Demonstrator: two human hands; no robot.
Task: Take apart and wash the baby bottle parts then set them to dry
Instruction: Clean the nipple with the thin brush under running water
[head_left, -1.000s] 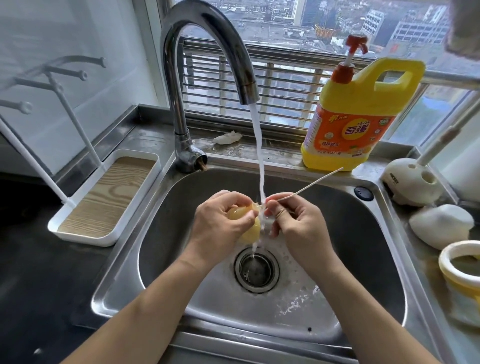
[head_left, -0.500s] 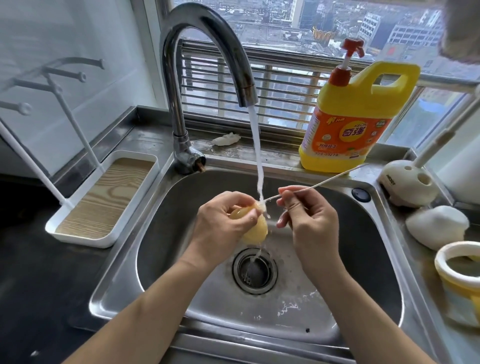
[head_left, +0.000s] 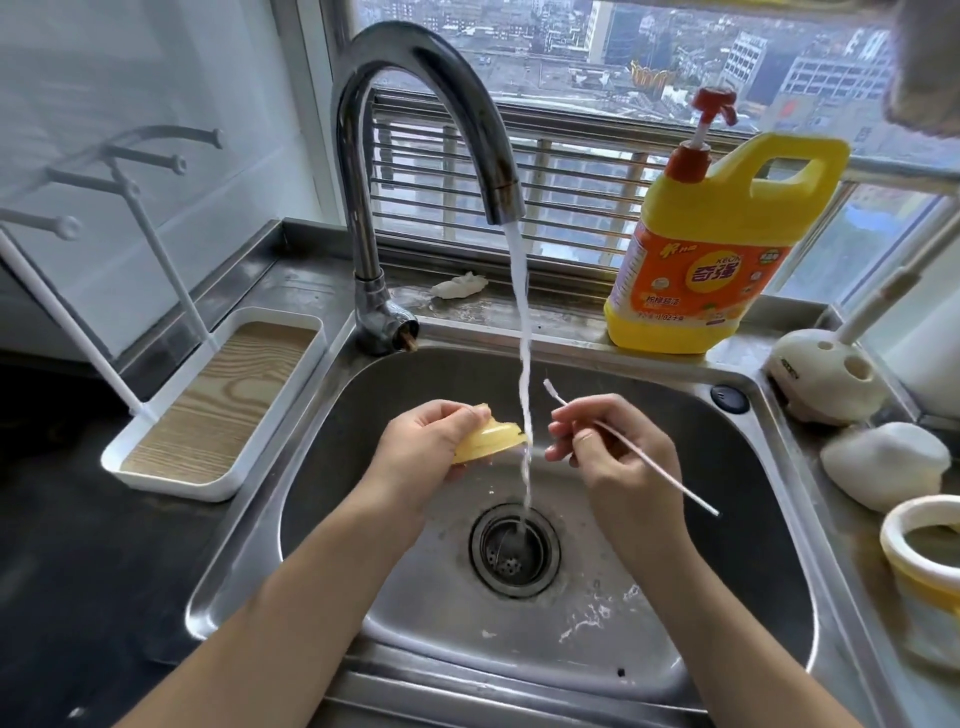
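Over the steel sink (head_left: 270, 519) my left hand (head_left: 421, 447) holds a yellowish translucent bottle nipple (head_left: 493, 440), its edge touching the stream of running water (head_left: 524, 364) from the tap (head_left: 415, 67). To the right of the stream my right hand (head_left: 608, 447) pinches a thin white straw brush (head_left: 660, 475); its short upper end points up and left, and its long end slants down to the right. The two hands are apart, one on each side of the water.
A white drying rack (head_left: 208, 410) with a wood-grain tray and pegs stands left of the sink. A yellow pump bottle of dish soap (head_left: 711, 249) is on the back ledge. At the right are a white brush holder (head_left: 826, 374), a white sponge-like lump (head_left: 883, 462) and a yellow-rimmed bottle part (head_left: 919, 545).
The thin brush has come out of the nipple. My right hand has moved right with it and turned it, and my left hand has drawn the nipple slightly left of the stream.
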